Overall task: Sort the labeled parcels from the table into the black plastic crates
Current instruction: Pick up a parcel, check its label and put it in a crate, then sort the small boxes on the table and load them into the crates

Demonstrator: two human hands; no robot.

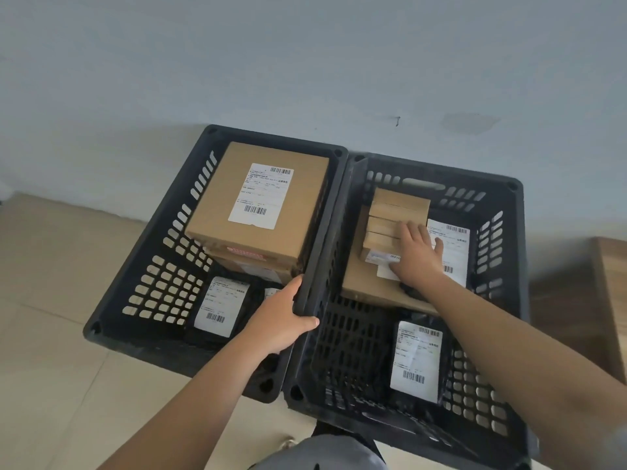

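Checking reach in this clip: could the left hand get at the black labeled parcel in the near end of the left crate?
Probably yes. The left hand grips the rim beside that black labeled parcel in the left crate, and nothing lies over it.

Light was soft, dim and bluish, with faint shadows only. Wide-angle bending bowed the crates (400,334) outward. Label print stayed too blurred to read, and the lower edge smeared.

- Honestly nothing readable here, all too blurry.
- big cardboard box (258,205) in the left crate (146,252): white barcode label, print illegible, plus a red strip I can't make out.
- black bags (415,361) and the small box (383,256): same labels, illegible.
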